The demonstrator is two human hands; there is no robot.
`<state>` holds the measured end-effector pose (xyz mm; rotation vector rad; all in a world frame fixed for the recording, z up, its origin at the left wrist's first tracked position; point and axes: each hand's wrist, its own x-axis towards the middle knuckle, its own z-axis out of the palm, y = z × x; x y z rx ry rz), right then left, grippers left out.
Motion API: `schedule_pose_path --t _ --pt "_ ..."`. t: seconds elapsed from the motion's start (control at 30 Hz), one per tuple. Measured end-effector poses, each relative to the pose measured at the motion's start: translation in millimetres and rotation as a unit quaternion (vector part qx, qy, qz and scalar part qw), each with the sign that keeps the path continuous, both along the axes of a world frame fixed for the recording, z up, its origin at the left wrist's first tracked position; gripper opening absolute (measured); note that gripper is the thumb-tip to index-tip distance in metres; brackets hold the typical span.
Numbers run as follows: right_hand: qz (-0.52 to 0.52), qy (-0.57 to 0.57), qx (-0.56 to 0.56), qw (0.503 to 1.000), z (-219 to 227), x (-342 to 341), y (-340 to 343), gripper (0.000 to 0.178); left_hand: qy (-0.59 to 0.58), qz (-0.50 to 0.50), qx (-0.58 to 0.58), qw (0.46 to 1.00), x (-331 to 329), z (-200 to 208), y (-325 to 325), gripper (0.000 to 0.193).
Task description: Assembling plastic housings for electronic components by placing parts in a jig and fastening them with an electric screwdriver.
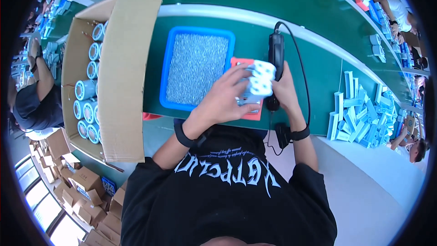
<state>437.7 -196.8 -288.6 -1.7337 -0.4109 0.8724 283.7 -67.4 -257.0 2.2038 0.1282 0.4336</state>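
My left hand (226, 96) is closed around a pale plastic part (261, 78) with dark round holes in its face, slightly blurred. Under the part lies a red-orange block or tray (255, 115), mostly covered by hand and part. My right hand (285, 89) is wrapped round a black corded electric screwdriver (276, 50), just right of the pale part. The tool's thin tip points toward me. Left of my left hand stands a blue plastic tray (165, 79) filled with small silvery metal pieces, which look like screws.
A cardboard box (129, 77) of pale cylindrical parts stands at the left. The screwdriver's black cable (304, 64) loops along the right. Pale plastic pieces (362, 118) are heaped on the right. Co-workers sit at both sides; brown cartons (86, 182) stack at lower left.
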Motion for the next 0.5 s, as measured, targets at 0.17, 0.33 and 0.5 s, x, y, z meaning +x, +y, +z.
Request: schedule_pose_path --t 0.17,0.33,0.5 --pt "0.033 -0.037 -0.017 0.999 -8 -1 -5 0.034 0.015 0.087 -0.358 0.930 -10 -21 12 0.040" --pt "0.021 0.042 0.046 0.998 -5 7 -7 0.033 -0.180 0.183 -0.313 0.914 34 39 35 0.044" --pt "0.067 0.065 0.074 0.993 -3 28 -16 0.041 -0.145 0.118 0.214 0.959 180 99 107 0.053"
